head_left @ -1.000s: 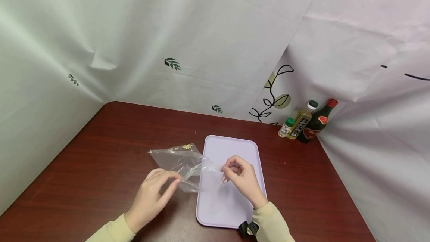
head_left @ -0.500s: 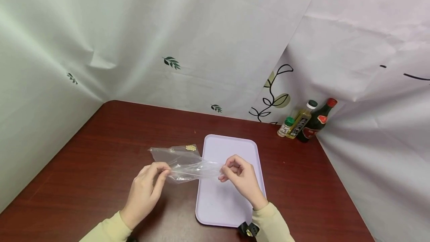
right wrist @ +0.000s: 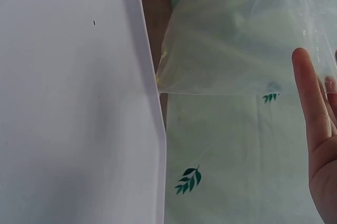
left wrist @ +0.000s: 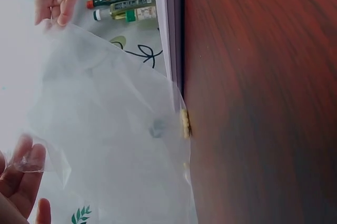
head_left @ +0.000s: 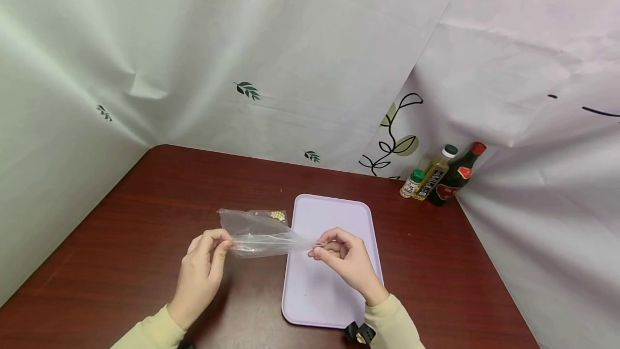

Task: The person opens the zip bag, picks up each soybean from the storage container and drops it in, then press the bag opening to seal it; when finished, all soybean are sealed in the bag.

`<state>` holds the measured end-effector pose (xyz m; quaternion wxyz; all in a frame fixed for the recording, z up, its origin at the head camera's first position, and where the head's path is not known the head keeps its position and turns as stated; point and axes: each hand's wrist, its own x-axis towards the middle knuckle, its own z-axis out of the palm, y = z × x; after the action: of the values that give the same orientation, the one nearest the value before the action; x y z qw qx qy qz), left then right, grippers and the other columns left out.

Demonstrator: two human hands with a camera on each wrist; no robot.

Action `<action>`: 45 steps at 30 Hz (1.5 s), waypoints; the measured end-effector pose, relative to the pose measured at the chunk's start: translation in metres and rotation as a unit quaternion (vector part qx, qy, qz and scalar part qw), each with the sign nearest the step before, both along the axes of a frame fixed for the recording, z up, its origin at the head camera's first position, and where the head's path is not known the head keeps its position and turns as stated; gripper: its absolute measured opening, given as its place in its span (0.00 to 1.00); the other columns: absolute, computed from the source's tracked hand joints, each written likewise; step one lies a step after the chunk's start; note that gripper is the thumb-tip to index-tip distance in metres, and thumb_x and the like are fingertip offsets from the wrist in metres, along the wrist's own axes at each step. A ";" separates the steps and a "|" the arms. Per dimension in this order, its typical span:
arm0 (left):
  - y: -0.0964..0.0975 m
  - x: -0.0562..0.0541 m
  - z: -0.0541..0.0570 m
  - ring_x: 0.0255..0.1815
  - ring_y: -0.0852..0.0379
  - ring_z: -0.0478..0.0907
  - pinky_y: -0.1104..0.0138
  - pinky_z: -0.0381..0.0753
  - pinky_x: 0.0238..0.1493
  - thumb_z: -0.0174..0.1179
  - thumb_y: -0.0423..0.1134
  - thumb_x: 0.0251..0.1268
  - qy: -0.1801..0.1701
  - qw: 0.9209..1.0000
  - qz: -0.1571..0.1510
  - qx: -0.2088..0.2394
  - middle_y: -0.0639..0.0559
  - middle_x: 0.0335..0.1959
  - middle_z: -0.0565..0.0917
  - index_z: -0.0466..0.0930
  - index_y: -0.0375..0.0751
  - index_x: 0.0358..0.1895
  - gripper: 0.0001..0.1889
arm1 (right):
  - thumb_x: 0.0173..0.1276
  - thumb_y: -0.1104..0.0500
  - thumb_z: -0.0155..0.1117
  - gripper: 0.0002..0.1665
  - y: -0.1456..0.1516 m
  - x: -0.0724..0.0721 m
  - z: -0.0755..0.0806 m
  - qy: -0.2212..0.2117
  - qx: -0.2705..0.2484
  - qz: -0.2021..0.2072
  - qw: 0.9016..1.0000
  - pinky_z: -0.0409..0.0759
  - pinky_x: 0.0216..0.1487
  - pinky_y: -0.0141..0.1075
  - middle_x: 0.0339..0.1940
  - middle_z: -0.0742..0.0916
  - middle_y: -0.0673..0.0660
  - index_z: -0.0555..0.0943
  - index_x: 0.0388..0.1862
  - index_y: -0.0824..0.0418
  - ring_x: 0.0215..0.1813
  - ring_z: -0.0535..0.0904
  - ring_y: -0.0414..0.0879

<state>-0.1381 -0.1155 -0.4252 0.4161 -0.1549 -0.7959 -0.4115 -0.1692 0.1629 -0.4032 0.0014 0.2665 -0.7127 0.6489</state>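
A clear plastic bag (head_left: pixel 261 242) is stretched between the two hands, its mouth drawn into a nearly straight line. Small round pale yellow pieces (head_left: pixel 277 215), perhaps beans, lie in its far bottom corner; the left wrist view shows the same pieces (left wrist: pixel 185 123) at the bag's lower edge. The left hand (head_left: pixel 199 276) pinches the left end of the mouth between thumb and fingers. At the other end, the right hand (head_left: pixel 351 263) pinches the edge above a pale purple tray (head_left: pixel 319 300). In the right wrist view, the right hand's thumb and fingertips are partly out of frame.
A small green-capped jar (head_left: pixel 411 183), an oil bottle (head_left: pixel 434 174) and a dark red-capped bottle (head_left: pixel 455 178) stand at the back right of the brown table (head_left: pixel 145 220). A printed cloth (head_left: pixel 290 69) hangs behind. Something black (head_left: pixel 359 333) sits by the right cuff.
The left hand has moved left and slightly away, pulling the bag's mouth taut and flat. The right hand has stayed almost in place. The yellow pieces have shifted slightly right.
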 end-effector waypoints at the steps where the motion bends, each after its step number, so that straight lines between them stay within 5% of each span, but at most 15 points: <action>1: -0.001 0.000 0.000 0.39 0.58 0.73 0.70 0.65 0.48 0.56 0.36 0.67 -0.003 1.000 -0.004 0.002 0.53 0.25 0.81 0.75 0.37 0.36 0.05 | 0.62 0.72 0.62 0.09 0.000 0.000 0.000 0.002 -0.001 -0.001 1.000 0.83 0.38 0.39 0.30 0.84 0.74 0.73 0.36 0.77 0.35 0.85 0.42; 6: -0.003 0.000 -0.001 0.33 0.62 0.75 0.74 0.58 0.59 0.54 0.34 0.68 0.000 1.000 -0.022 -0.003 0.56 0.22 0.80 0.75 0.36 0.36 0.04 | 0.64 0.72 0.60 0.06 -0.001 0.001 0.001 0.019 -0.004 -0.003 1.000 0.83 0.36 0.43 0.28 0.84 0.73 0.74 0.35 0.77 0.34 0.85 0.41; 12: -0.004 -0.001 0.001 0.27 0.64 0.75 0.74 0.59 0.59 0.55 0.37 0.68 -0.003 1.000 -0.017 -0.001 0.56 0.21 0.81 0.75 0.37 0.36 0.06 | 0.65 0.73 0.57 0.05 -0.001 0.004 0.003 0.033 -0.008 0.003 0.999 0.83 0.34 0.43 0.27 0.83 0.74 0.74 0.36 0.78 0.33 0.85 0.42; 20: -0.005 -0.001 0.010 0.38 0.60 0.76 0.73 0.61 0.58 0.66 0.25 0.51 -0.039 0.999 0.011 0.024 0.51 0.27 0.84 0.81 0.39 0.34 0.08 | 0.64 0.73 0.59 0.05 -0.001 0.005 0.003 0.025 0.008 -0.029 0.999 0.83 0.34 0.42 0.28 0.84 0.72 0.76 0.35 0.78 0.32 0.85 0.41; 28: -0.001 0.002 0.013 0.43 0.59 0.77 0.76 0.63 0.55 0.64 0.27 0.53 -0.057 0.998 0.007 0.039 0.52 0.32 0.85 0.84 0.43 0.38 0.10 | 0.62 0.72 0.62 0.03 -0.004 0.007 0.003 0.031 0.035 -0.060 0.997 0.83 0.32 0.40 0.26 0.86 0.68 0.80 0.33 0.75 0.29 0.85 0.41; 34: 0.004 0.002 0.017 0.43 0.53 0.76 0.71 0.62 0.56 0.61 0.26 0.52 0.003 1.000 0.005 0.021 0.50 0.35 0.85 0.85 0.41 0.40 0.12 | 0.61 0.72 0.63 0.02 -0.007 0.009 0.004 0.045 0.047 -0.069 0.996 0.83 0.30 0.38 0.25 0.86 0.66 0.81 0.32 0.73 0.28 0.85 0.41; 38: 0.009 0.001 0.018 0.44 0.48 0.76 0.65 0.62 0.55 0.56 0.34 0.58 0.050 0.999 0.011 0.002 0.49 0.39 0.86 0.86 0.42 0.39 0.10 | 0.60 0.75 0.62 0.03 -0.009 0.010 0.005 0.056 0.046 -0.071 0.995 0.83 0.29 0.38 0.24 0.86 0.66 0.82 0.31 0.71 0.26 0.85 0.47; 45: 0.021 0.001 0.023 0.36 0.52 0.79 0.54 0.65 0.48 0.50 0.43 0.68 0.100 0.992 0.012 -0.071 0.54 0.33 0.87 0.88 0.44 0.34 0.15 | 0.58 0.76 0.63 0.04 -0.016 0.013 0.006 0.062 0.053 -0.070 0.994 0.83 0.28 0.37 0.23 0.86 0.65 0.81 0.29 0.71 0.25 0.85 0.46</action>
<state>-0.1371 -0.0949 -0.4021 0.4866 -0.2149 -0.7793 -0.3312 -0.1564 0.1465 -0.3969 0.0764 0.2556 -0.7614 0.5908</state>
